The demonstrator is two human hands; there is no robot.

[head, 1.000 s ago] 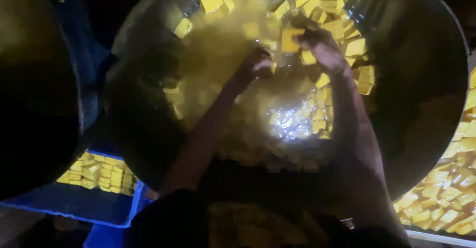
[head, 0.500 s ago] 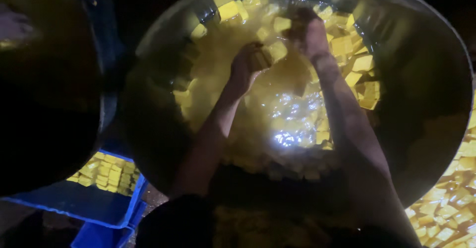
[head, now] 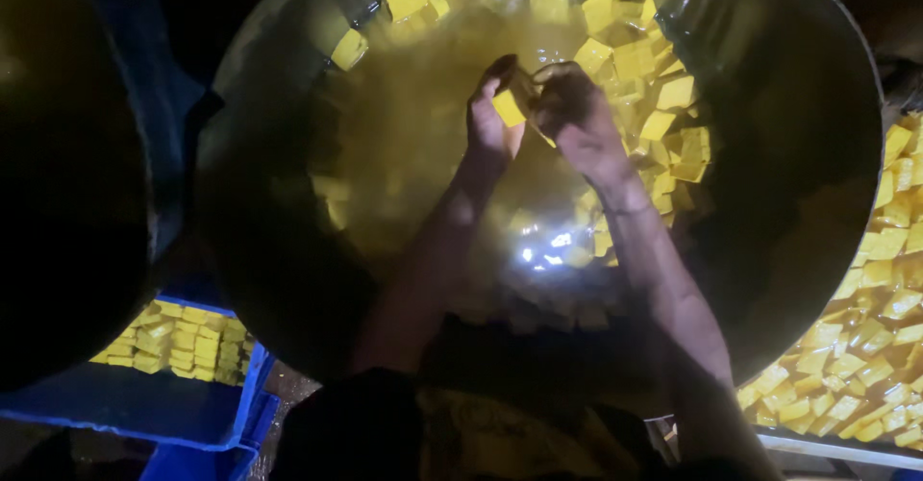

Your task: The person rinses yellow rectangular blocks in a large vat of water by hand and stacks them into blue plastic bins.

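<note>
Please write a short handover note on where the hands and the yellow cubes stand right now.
Left hand holds one yellow cube above the liquid. Right hand meets it, fingers at the same cube. Both are over the big metal basin; many more cubes float along its far and right side. Blue crate at lower left holds stacked cubes; another heap lies at right. Most floating cubes are yet to be handled.

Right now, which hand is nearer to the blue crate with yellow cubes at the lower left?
Left. The left hand is over the bowl, on the crate's side; the right hand is beside it, farther away.
</note>
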